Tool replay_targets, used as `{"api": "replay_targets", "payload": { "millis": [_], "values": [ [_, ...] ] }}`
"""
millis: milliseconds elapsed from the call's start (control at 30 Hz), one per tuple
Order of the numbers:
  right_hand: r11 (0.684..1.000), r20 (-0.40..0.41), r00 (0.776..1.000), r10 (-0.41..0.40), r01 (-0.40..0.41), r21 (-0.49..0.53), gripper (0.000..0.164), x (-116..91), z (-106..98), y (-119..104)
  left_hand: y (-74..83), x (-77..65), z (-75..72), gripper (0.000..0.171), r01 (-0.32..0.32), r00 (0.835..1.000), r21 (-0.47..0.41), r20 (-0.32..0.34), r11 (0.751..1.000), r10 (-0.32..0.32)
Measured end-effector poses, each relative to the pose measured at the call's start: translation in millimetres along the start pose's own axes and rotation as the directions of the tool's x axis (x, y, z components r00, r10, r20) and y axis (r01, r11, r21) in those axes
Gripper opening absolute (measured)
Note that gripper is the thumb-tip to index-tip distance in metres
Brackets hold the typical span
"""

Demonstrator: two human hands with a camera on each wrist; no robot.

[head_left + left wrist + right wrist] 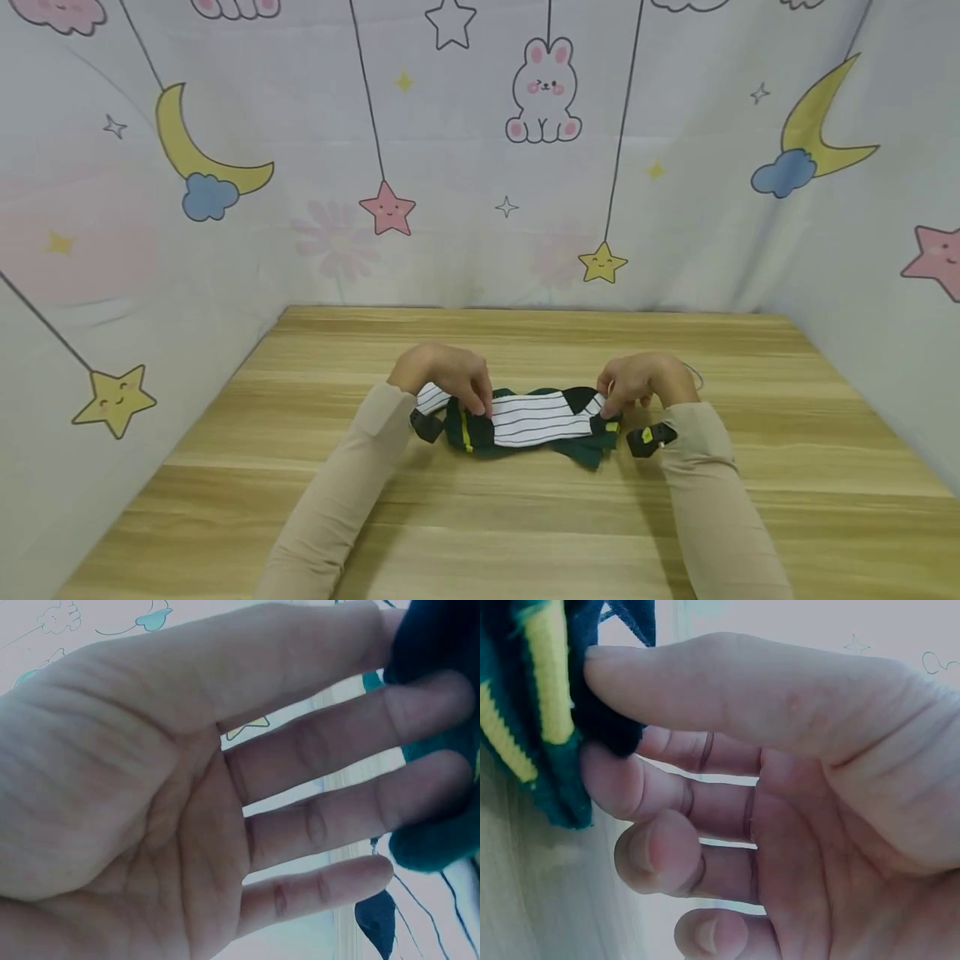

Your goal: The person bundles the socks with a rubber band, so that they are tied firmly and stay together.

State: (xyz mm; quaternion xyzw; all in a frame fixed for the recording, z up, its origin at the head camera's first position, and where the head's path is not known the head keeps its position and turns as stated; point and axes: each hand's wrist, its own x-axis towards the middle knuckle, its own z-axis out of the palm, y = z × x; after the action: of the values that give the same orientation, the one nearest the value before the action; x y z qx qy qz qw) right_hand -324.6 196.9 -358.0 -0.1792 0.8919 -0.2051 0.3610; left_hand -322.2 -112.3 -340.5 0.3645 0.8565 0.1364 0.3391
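The striped sock (528, 419), white with dark lines and green and black at its ends, lies stretched on the wooden table (480, 517) between the two hands. The left hand (447, 377) has its fingers (352, 735) nearly straight, their tips on the sock's dark green end. The right hand (643, 380) pinches the other end between thumb (727, 682) and curled fingers.
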Motion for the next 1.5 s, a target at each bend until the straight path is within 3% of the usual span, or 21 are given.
{"api": "replay_targets", "payload": {
  "millis": [167, 633, 900, 1167, 1300, 1500],
  "values": [
    [1.0, 0.01, 1.0, 0.002, -0.002, -0.002, 0.027, 1.5, -0.1, -1.4, -1.6, 0.3, 0.3, 0.017, 0.012, 1.0, -0.026, 0.002, 1.0, -0.012],
    [1.0, -0.042, 0.999, 0.024, -0.024, -0.003, 0.019, 3.5, -1.2, -2.4, -0.6, -1.9, -1.0, 0.018, 0.07, 0.996, -0.004, -0.049, 0.998, -0.07],
    [0.999, -0.053, 0.998, -0.019, 0.017, -0.033, 0.015, 4.8, -1.7, -2.0, -1.3, -1.9, -1.2, 0.019, 0.105, 0.993, 0.099, -0.061, 0.989, -0.099],
    [0.998, -0.077, 0.997, -0.014, 0.009, -0.056, 0.013, 5.9, -0.9, -2.9, -1.2, -4.7, -3.5, 0.018, 0.078, 0.994, 0.187, -0.09, 0.979, -0.062],
    [0.999, -0.068, 0.998, 0.014, -0.017, -0.038, 0.013, 4.9, 0.1, -3.3, -1.7, -4.9, -3.4, 0.018, 0.069, 0.995, 0.183, -0.087, 0.981, -0.054],
    [0.998, -0.106, 0.994, -0.014, 0.008, -0.058, 0.015, 4.1, -0.1, -4.5, -2.2, -6.1, -3.5, 0.019, 0.058, 0.996, 0.188, -0.081, 0.981, -0.043]
  ]
}}
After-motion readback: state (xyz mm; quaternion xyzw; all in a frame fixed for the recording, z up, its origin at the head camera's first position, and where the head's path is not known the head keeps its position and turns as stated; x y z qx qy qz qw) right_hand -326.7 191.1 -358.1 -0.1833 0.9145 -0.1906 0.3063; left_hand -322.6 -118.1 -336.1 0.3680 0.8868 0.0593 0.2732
